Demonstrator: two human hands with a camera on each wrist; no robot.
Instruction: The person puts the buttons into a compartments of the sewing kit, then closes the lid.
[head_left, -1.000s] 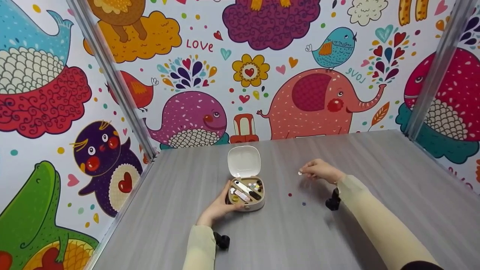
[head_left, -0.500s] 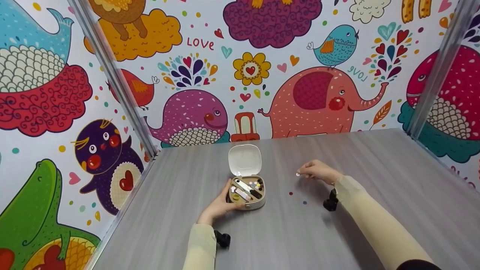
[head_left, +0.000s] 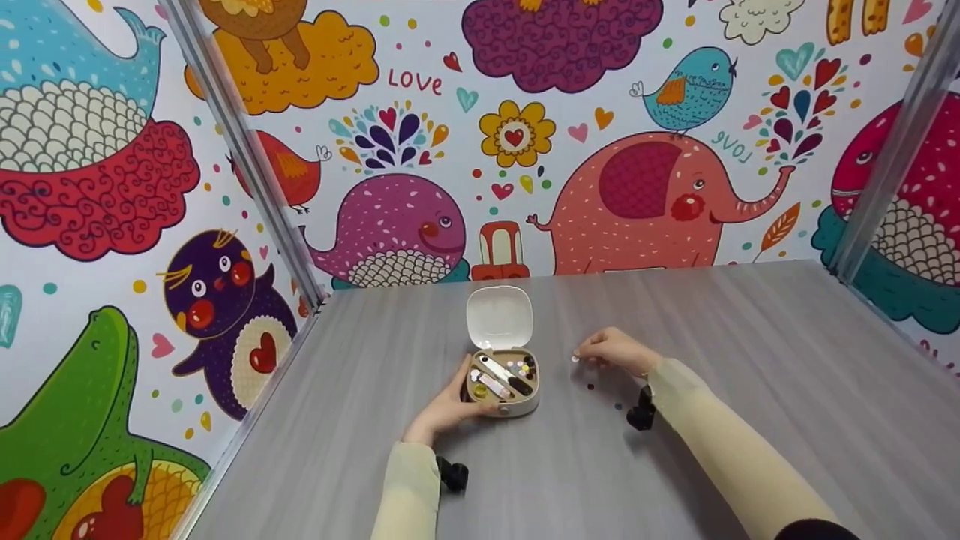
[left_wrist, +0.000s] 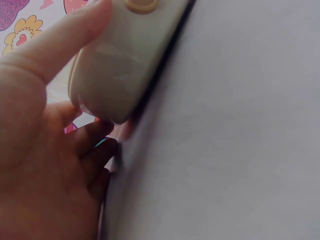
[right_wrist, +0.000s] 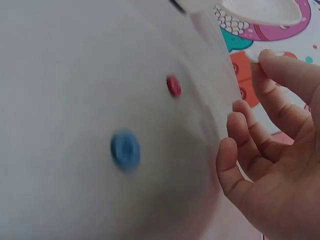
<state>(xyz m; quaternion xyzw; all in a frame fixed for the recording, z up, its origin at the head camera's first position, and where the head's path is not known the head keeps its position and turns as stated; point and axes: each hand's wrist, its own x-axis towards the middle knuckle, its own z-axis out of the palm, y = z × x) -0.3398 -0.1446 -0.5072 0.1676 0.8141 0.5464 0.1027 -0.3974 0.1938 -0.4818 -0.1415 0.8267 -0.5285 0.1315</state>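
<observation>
A small white sewing box (head_left: 519, 409) stands on the table with its lid (head_left: 499, 318) raised. My left hand (head_left: 444, 412) holds it at the front left corner, thumb on the front wall and fingers round the side; in the left wrist view the thumb lies beside the tan clasp (left_wrist: 142, 5). To the right of the box, my right hand (head_left: 618, 352) pinches a small white button (right_wrist: 253, 55) between thumb and forefinger above the table. Under and in front of that hand lie a red button (right_wrist: 173, 86) and a blue button (right_wrist: 125, 150).
Inside the box are several small buttons (head_left: 520, 367), a white-and-black tool (head_left: 516, 384) set diagonally, and a yellow item (head_left: 480, 391). The grey table (head_left: 360, 360) meets walls printed with cartoon animals at the back and left.
My right hand has moved left, closer to the box, with the white button still pinched. My left hand keeps its hold on the box. The head view has shifted slightly.
</observation>
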